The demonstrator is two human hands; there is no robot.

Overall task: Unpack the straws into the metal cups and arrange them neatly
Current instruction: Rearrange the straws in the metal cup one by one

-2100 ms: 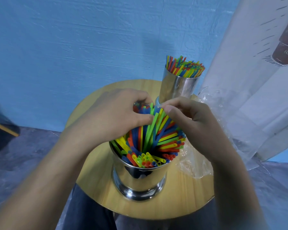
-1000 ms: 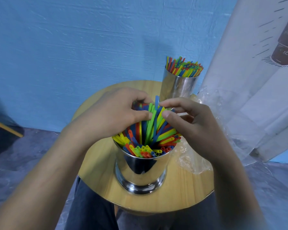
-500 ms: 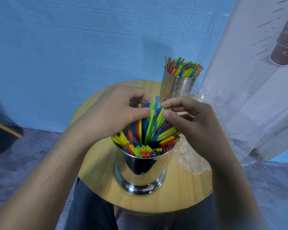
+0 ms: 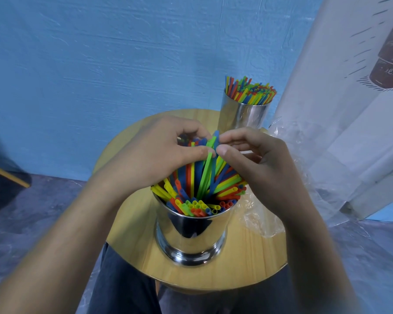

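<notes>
Left hand (image 4: 159,152) and right hand (image 4: 259,164) pinch straws (image 4: 202,177) in a metal cup (image 4: 191,234); likely light, bendy, slippery, best gripped near tops.

I see plain indoor corner, kind of place unclear: rough blue painted wall (image 4: 100,64), small round wooden table (image 4: 254,257), grey mottled floor (image 4: 21,234), white hanging sheet (image 4: 338,109) printed with bottle drawing.

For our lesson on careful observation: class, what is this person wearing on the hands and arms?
Nothing that shows. The left hand and right hand are bare, with no gloves, rings or watch visible. The left forearm and right forearm are uncovered to the frame edge, with no sleeve in view.
</notes>
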